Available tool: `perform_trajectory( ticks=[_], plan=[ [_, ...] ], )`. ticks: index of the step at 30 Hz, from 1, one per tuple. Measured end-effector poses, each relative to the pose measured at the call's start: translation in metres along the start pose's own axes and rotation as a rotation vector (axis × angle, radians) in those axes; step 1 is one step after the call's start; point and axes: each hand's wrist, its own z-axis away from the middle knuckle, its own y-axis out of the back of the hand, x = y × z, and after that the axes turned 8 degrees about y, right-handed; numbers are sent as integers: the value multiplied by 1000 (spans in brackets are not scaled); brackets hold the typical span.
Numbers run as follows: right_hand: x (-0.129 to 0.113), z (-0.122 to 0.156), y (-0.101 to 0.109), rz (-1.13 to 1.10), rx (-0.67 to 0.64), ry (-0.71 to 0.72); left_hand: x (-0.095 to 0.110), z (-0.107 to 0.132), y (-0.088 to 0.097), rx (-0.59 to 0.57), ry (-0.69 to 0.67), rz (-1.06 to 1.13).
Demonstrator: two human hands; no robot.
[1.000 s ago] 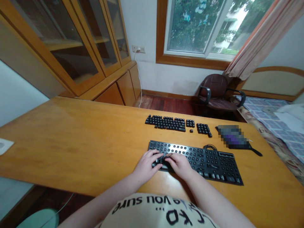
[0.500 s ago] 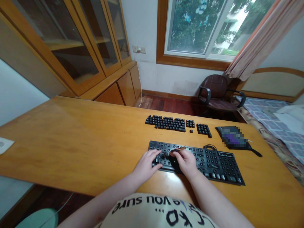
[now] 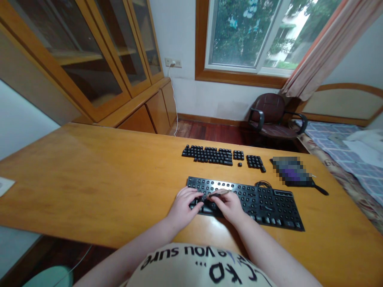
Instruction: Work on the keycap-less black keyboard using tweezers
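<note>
A black keyboard (image 3: pixel 254 203) lies on the desk before me, most of its keycaps off and rows of key sockets bare. My left hand (image 3: pixel 184 205) rests over its left part, with thumb and fingertips closed around what looks like a small black keycap (image 3: pixel 204 198), partly hidden. Just beside it, my right hand (image 3: pixel 231 208) pinches a slim dark tool with a brownish shaft (image 3: pixel 220 193); its tip points left toward the left fingertips. The tool's exact kind is unclear. Beyond the keyboard, removed black keycaps (image 3: pixel 209 155) are laid out in blocks, with a number-pad group (image 3: pixel 255 162) on the right.
A dark pouch (image 3: pixel 290 173), partly pixelated, with a strap lies to the right. The keyboard's coiled cable (image 3: pixel 263 184) sits behind it. White paper (image 3: pixel 5 185) lies at the desk's left edge. A chair (image 3: pixel 272 113) and a bed (image 3: pixel 344 137) stand beyond the wooden desk (image 3: pixel 104 179).
My right hand has moved slightly left with the tool, whose tip is now closer to the left fingertips. The left thumb and fingers have drawn together.
</note>
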Motion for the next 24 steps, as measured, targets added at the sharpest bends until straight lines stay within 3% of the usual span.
perform_trajectory(
  ticks=[8, 13, 18, 24],
  plan=[
    [-4, 0, -3, -10, -144, 114, 1, 2, -2, -7, 16, 78],
    [-6, -1, -2, 32, -106, 122, 2, 1, -1, -64, 52, 222],
    [-6, -1, -1, 39, -153, 187, -3, -3, 0, -73, 147, 373],
    [-2, 1, -2, 38, -173, 230, -4, -3, -1, -62, 195, 377]
  ],
)
